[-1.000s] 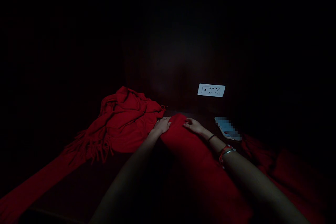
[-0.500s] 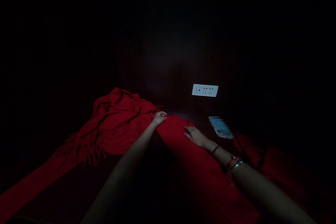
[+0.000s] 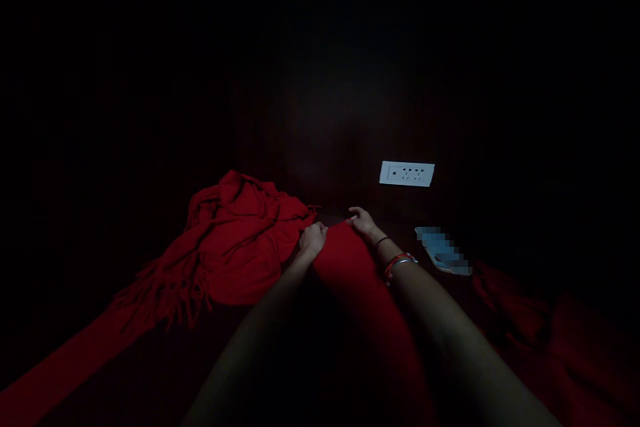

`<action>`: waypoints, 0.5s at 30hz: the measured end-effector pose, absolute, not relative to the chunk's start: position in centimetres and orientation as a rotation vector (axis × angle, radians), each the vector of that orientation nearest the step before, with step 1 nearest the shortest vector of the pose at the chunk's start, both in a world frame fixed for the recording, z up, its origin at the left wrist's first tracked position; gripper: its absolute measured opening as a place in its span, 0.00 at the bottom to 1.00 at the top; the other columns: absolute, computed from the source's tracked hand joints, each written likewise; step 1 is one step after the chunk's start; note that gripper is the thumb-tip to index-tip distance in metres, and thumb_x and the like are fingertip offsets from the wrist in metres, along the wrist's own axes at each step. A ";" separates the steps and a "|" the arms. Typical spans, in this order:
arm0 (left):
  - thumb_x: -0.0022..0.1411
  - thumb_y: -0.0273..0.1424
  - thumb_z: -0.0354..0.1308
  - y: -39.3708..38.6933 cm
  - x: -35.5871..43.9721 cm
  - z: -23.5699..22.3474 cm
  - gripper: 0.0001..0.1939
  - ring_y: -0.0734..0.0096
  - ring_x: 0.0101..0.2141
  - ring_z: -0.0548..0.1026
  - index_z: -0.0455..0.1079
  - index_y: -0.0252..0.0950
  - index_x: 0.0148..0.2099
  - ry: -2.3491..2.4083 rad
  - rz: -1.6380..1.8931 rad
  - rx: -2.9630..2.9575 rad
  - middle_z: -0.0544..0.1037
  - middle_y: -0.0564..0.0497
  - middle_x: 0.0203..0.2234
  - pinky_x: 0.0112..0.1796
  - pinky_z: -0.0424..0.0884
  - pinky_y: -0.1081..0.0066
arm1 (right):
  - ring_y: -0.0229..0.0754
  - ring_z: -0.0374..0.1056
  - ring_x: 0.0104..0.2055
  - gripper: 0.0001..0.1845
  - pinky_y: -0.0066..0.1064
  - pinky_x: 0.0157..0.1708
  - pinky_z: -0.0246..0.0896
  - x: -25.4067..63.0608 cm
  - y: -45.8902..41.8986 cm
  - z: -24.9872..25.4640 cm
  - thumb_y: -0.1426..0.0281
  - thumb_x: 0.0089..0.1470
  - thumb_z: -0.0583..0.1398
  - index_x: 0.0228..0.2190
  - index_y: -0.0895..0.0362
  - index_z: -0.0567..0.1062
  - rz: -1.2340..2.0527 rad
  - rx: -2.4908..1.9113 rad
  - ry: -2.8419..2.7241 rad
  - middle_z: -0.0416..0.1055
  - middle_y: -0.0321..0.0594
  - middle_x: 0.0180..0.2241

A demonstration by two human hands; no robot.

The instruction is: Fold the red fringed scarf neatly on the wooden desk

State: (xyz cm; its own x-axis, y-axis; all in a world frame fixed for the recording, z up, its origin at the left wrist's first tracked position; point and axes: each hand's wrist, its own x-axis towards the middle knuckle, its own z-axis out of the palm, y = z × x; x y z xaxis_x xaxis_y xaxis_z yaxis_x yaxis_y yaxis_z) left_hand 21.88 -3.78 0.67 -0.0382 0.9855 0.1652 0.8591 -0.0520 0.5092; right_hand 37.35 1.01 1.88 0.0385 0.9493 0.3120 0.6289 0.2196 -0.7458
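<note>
A long, smooth red scarf lies flat and runs from the far side toward me. My left hand is closed on its far left corner, fingers curled in. At the far right corner, my right hand pinches the edge between thumb and fingers. A dark band, a red cord and a silver bangle circle the right wrist. Beside my left hand lies a crumpled heap of red fringed scarf, its tassels hanging toward the near left. The near end of the held scarf fades into darkness.
A white wall socket is on the dark wall ahead. Right of my hands lies a light blue flat object, blurred by pixelation. More red cloth lies dimly at the right, and a red strip stretches to the lower left.
My right hand has gone from lying on the scarf to gripping its far right corner. My left hand has closed on the left corner. The view has shifted slightly left.
</note>
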 end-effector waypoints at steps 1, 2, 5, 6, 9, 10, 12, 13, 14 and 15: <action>0.61 0.36 0.41 -4.0 21.9 0.8 0.15 0.66 0.40 0.71 0.66 0.38 0.42 1.997 0.718 1.976 0.73 0.46 0.39 0.36 0.65 0.71 | 0.36 0.67 0.31 0.23 0.28 0.33 0.62 37.3 1.1 1.9 0.77 0.43 0.54 0.45 0.58 0.65 0.493 -1.478 -1.667 0.71 0.37 0.30; 0.62 0.37 0.40 -4.2 22.0 0.9 0.16 0.64 0.40 0.71 0.66 0.36 0.43 2.043 0.703 1.960 0.73 0.44 0.39 0.36 0.65 0.70 | 0.36 0.67 0.32 0.23 0.28 0.34 0.62 37.2 1.1 1.8 0.77 0.44 0.53 0.45 0.57 0.65 0.486 -1.469 -1.668 0.71 0.36 0.31; 0.62 0.40 0.38 -5.0 22.3 1.2 0.22 0.57 0.40 0.71 0.68 0.30 0.42 2.219 0.624 1.908 0.72 0.38 0.38 0.37 0.65 0.64 | 0.36 0.66 0.36 0.22 0.27 0.39 0.59 37.2 0.8 1.5 0.78 0.46 0.52 0.45 0.58 0.66 0.347 -1.425 -1.792 0.70 0.39 0.34; 0.62 0.40 0.38 -5.2 22.4 1.2 0.23 0.55 0.40 0.70 0.68 0.28 0.42 2.263 0.609 1.900 0.72 0.36 0.38 0.38 0.64 0.62 | 0.37 0.65 0.37 0.22 0.28 0.40 0.58 37.1 0.7 1.3 0.79 0.46 0.52 0.45 0.59 0.66 0.270 -1.408 -1.869 0.70 0.40 0.35; 0.61 0.38 0.41 -5.1 22.3 1.4 0.22 0.52 0.42 0.68 0.68 0.25 0.42 2.210 0.642 1.867 0.71 0.34 0.38 0.43 0.60 0.58 | 0.40 0.63 0.42 0.22 0.29 0.44 0.55 37.0 0.3 0.3 0.81 0.45 0.51 0.44 0.60 0.66 0.106 -1.366 -2.078 0.69 0.44 0.40; 0.61 0.37 0.43 -4.9 22.1 1.5 0.20 0.53 0.44 0.67 0.67 0.26 0.42 2.125 0.664 1.837 0.71 0.35 0.40 0.43 0.60 0.58 | 0.40 0.63 0.43 0.22 0.30 0.44 0.55 36.9 0.3 0.0 0.81 0.45 0.51 0.44 0.59 0.67 0.102 -1.359 -2.106 0.68 0.44 0.41; 0.59 0.34 0.48 -4.3 21.2 2.0 0.16 0.59 0.44 0.68 0.66 0.29 0.44 1.920 0.693 1.787 0.71 0.39 0.41 0.43 0.62 0.64 | 0.39 0.63 0.41 0.21 0.29 0.43 0.55 36.8 0.3 -0.4 0.80 0.44 0.51 0.42 0.59 0.68 0.162 -1.359 -2.070 0.69 0.43 0.39; 0.58 0.33 0.50 -4.1 20.6 2.4 0.14 0.64 0.42 0.69 0.65 0.32 0.45 1.835 0.699 1.782 0.72 0.43 0.41 0.41 0.64 0.69 | 0.38 0.64 0.38 0.21 0.29 0.41 0.56 36.8 0.3 -0.4 0.80 0.43 0.51 0.41 0.59 0.68 0.223 -1.362 -1.997 0.69 0.41 0.36; 0.57 0.32 0.51 -3.9 20.0 2.8 0.15 0.69 0.39 0.71 0.64 0.35 0.46 1.759 0.701 1.774 0.72 0.47 0.40 0.38 0.66 0.73 | 0.37 0.64 0.35 0.20 0.29 0.38 0.57 36.8 0.4 -0.3 0.79 0.43 0.51 0.40 0.59 0.68 0.300 -1.361 -1.889 0.69 0.39 0.33; 0.56 0.31 0.52 -3.8 19.3 3.2 0.15 0.73 0.36 0.72 0.63 0.38 0.48 1.685 0.703 1.737 0.73 0.51 0.38 0.35 0.67 0.76 | 0.36 0.63 0.31 0.19 0.28 0.35 0.58 36.9 0.4 0.0 0.78 0.42 0.51 0.40 0.59 0.68 0.385 -1.345 -1.758 0.68 0.37 0.30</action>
State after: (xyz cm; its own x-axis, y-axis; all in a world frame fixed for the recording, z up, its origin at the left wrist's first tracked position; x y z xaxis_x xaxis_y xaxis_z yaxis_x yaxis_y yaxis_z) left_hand 19.31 -3.79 3.24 0.0485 0.9980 -0.0402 0.6731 -0.0029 0.7395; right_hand 36.87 0.44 -0.01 -0.0432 0.8950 0.4439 0.6278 0.3699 -0.6849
